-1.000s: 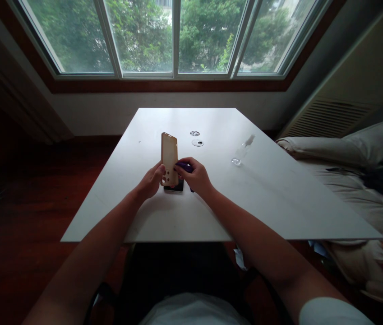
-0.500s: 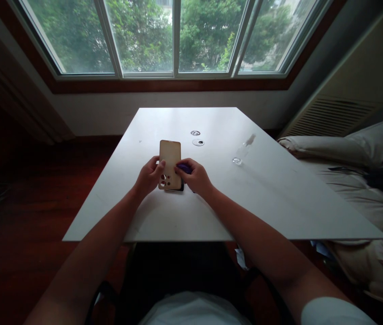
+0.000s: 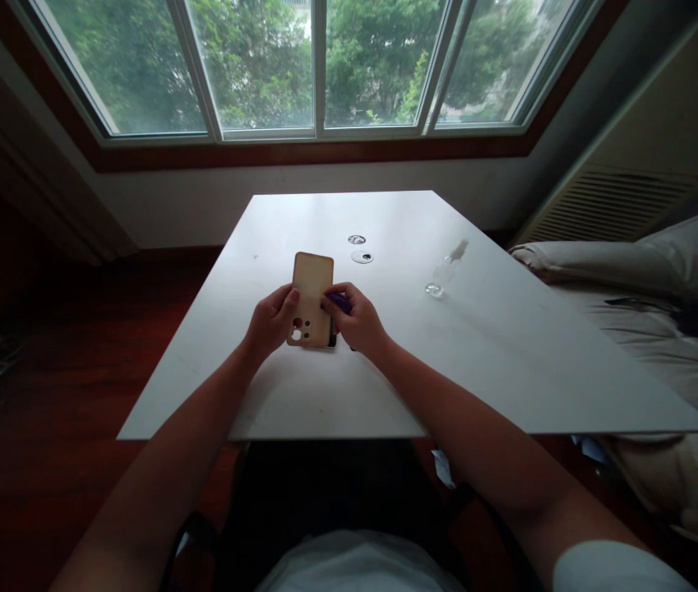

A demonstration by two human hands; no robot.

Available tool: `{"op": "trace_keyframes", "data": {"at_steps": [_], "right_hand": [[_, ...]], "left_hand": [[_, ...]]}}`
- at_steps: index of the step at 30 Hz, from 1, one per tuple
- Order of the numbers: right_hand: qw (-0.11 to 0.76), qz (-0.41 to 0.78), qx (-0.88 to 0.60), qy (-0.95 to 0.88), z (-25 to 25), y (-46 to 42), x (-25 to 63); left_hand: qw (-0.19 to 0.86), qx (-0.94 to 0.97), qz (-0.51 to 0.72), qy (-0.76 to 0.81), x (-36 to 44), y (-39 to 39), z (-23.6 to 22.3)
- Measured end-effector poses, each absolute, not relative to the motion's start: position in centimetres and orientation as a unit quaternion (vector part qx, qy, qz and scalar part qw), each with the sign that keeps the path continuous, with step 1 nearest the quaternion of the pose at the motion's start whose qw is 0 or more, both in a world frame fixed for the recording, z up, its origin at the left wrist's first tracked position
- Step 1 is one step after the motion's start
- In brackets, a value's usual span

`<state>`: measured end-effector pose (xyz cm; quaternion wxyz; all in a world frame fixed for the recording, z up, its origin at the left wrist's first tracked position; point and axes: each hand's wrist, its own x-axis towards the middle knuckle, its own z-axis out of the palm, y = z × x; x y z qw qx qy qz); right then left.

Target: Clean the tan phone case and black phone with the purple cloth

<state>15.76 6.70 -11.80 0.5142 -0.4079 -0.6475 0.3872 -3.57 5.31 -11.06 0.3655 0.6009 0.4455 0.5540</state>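
Note:
Between my hands is a yellowish phone case (image 3: 314, 284), its camera holes at the lower left. My left hand (image 3: 270, 317) grips the case by its left edge, thumb on the near face. With closed fingers my right hand (image 3: 358, 318) holds a purple cloth (image 3: 340, 302) at the case's right edge; most of it is hidden in the hand, so its shape is unclear. Under the case's lower right corner shows part of a dark phone (image 3: 332, 338), which seems to lie on the white table (image 3: 336, 403).
A clear spray bottle (image 3: 444, 270) lies on its side at the table's right. Two small round stickers or discs, one upper (image 3: 357, 239) and one lower (image 3: 362, 257), lie beyond my hands. Right of the table is a cushioned seat (image 3: 620, 255); a window stands behind.
The case has tilted slightly, its top leaning to the right. My right hand with the purple cloth has shifted only a little along its right edge.

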Motion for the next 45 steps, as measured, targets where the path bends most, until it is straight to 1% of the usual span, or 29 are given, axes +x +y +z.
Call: {"op": "trace_keyframes", "data": {"at_steps": [7,12,16,25,29,33,40,45], "right_hand": [[0.489,0.452,-0.358,-0.655,-11.5,6.3,15.5],[0.43,0.463,-0.358,-0.688,-11.7,6.0,15.2],[0.404,0.461,-0.357,-0.705,-12.0,5.9,14.9],[0.423,0.413,-0.35,-0.727,-11.2,5.0,14.4],[0.424,0.375,-0.318,-0.761,-10.5,4.6,14.6],[0.431,0.388,-0.335,-0.743,-10.8,4.6,14.7],[0.453,0.458,-0.386,-0.66,-11.6,5.3,14.6],[0.418,0.515,-0.373,-0.649,-11.7,5.9,14.5]], "left_hand": [[0.223,0.632,0.583,0.459,-3.7,4.6,-10.8],[0.13,0.608,0.619,0.479,-4.1,4.3,-10.6],[0.094,0.592,0.634,0.488,-4.4,3.9,-10.5],[0.012,0.629,0.629,0.457,-4.6,2.8,-10.5],[0.01,0.632,0.637,0.44,-4.6,2.9,-10.6],[0.046,0.62,0.652,0.435,-4.4,3.2,-10.8],[0.107,0.622,0.661,0.406,-4.0,3.3,-11.0],[0.124,0.66,0.628,0.394,-4.2,3.6,-11.4]]}}
